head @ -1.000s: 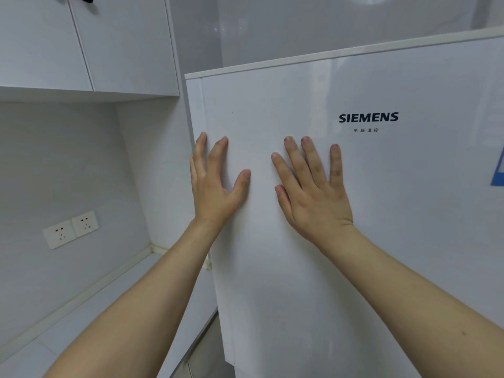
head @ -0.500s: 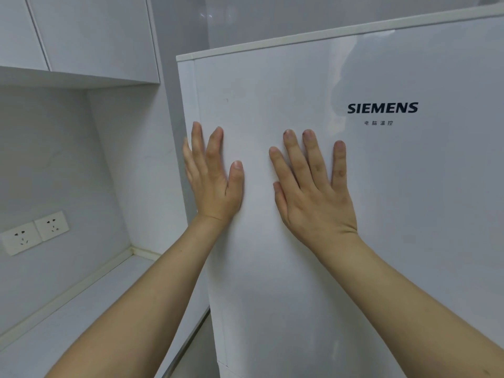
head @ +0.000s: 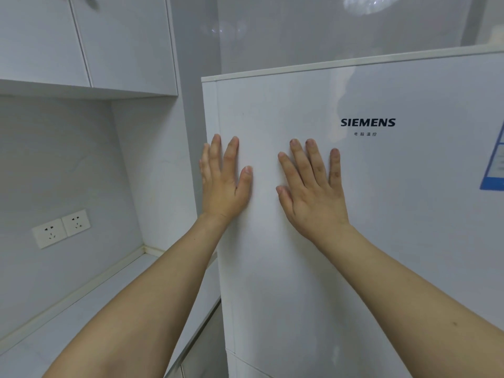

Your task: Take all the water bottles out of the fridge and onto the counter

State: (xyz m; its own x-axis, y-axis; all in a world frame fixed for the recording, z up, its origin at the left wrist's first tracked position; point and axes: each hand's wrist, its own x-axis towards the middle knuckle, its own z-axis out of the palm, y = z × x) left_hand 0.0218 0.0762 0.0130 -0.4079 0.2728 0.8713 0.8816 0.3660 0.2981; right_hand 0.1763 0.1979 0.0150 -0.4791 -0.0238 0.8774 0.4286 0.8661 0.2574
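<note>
Fridge (head: 381, 214): tall, white, glossy, fills the right half of the view. Door flush with the cabinet as far as can be seen; no gap at the left edge. Brand lettering (head: 368, 122) high on the door, a blue sticker (head: 495, 167) at the far right edge. A seam low on the front suggests a second door below.

Desk (head: 81, 317): pale counter running along the wall, left of the fridge and butting up beside it. Wall cupboards (head: 81, 36) above it, a double socket (head: 61, 228) on the wall between.

Water bottles: none in view. Judged to be inside the fridge, behind the closed door; number unknown.

Left hand (head: 226, 184): flat on the door near its left edge, fingers straight and close together, outer fingers at or just past the edge line. Grips nothing.

Right hand (head: 313, 192): flat on the door just right of the left one, fingers straight and slightly spread. Also grips nothing. The two hands sit near each other, not touching.

Step in hand: the very start, getting the door open. No bottle moved yet, by the look of things.

Next move, as a judgement: no handle shows on the front, so the left fingers likely need to hook round the door's left edge and pull it outward. Whether the hinge is on the right cannot be confirmed from here. The right hand must come off the panel, since pressing holds the door closed. Expect seal resistance at first.
</note>
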